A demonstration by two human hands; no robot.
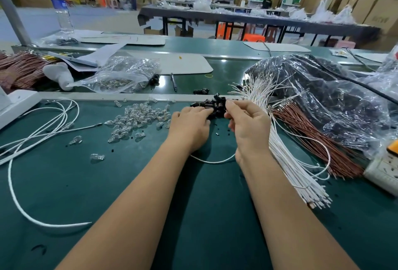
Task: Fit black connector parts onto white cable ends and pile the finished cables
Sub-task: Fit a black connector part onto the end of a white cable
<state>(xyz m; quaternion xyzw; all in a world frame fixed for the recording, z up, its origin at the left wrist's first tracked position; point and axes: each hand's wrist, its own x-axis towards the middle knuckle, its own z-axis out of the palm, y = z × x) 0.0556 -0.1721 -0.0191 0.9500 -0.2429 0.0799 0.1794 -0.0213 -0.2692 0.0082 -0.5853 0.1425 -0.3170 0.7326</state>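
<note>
A heap of small black connector parts (215, 103) lies at the far edge of the green table (193, 205). My left hand (189, 127) reaches into it, fingertips down among the pieces; whether it pinches one is hidden. My right hand (247, 123), just right of the heap, has curled fingers and pinches the end of a white cable (213, 161), which loops on the mat under both wrists. A thick bundle of white cables (290, 162) fans out to the right of my right hand. Several white cables (43, 123) lie loosely at the left.
Clear glass bulbs (140, 116) are scattered left of my hands. A brown wire bundle (312, 138), a large plastic bag (323, 97) and a power strip (383, 168) crowd the right. A bag of bulbs (120, 75), a pen (173, 82) and a white bottle (58, 75) lie behind.
</note>
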